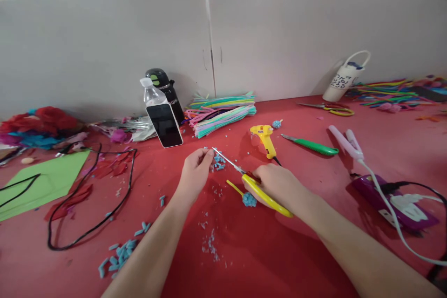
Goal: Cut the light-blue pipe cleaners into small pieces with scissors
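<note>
My right hand [274,181] is closed round yellow-handled scissors [267,193], whose blades point up and left to the fingertips of my left hand [197,167]. The left fingers are pinched together, and whatever they hold is too small to make out. Just beside those fingertips lie small cut blue pieces [219,162] on the red table. Below the scissors sits a fuzzy blue ball [249,199] with a yellow-green stem. A larger heap of blue pieces [120,257] lies left of my left forearm.
Behind are a phone [165,125], a black bottle [172,98] and bundled pipe cleaners [223,114]. To the right are a yellow glue gun [264,139], a green knife [316,146], a pink corded tool [349,144] and a purple box [394,202]. A black cable [91,230] loops at left.
</note>
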A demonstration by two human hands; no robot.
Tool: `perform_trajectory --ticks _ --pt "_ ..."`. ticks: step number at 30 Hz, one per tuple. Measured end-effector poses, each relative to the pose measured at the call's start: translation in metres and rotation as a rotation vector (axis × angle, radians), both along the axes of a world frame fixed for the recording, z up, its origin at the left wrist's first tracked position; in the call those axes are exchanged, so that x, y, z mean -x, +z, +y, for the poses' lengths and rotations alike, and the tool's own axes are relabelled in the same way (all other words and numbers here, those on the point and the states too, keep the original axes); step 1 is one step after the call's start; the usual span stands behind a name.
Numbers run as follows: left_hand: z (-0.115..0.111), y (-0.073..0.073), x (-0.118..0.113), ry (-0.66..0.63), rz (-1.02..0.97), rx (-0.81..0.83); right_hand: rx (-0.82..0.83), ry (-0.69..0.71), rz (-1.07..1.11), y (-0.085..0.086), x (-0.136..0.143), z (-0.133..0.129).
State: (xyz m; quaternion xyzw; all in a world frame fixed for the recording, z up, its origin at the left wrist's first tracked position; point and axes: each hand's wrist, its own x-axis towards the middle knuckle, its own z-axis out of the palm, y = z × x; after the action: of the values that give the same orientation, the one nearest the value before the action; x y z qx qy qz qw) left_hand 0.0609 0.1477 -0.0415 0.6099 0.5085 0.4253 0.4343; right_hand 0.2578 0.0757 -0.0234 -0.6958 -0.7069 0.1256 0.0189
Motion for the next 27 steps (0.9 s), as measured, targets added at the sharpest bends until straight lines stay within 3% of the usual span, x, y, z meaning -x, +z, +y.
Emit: perform_trajectory --ticks 7,15,22,27 --pt "0.005 -0.004 -0.001 0.014 0.153 -0.065 0.038 -0.016 0.002 -0.008 -0.003 0.003" --pt "0.010 -0.009 0.006 0.007 0.234 -0.075 0.046 -0.013 0.004 -0.001 0.002 0.004" --pt "0.010 -0.008 0.005 0.035 0.153 -0.055 0.021 -0.019 0.029 -0.005 0.002 0.005" --pt "0.007 -0.005 0.002 0.042 0.024 0.048 0.018 -0.025 0.023 -0.004 0.003 0.005"
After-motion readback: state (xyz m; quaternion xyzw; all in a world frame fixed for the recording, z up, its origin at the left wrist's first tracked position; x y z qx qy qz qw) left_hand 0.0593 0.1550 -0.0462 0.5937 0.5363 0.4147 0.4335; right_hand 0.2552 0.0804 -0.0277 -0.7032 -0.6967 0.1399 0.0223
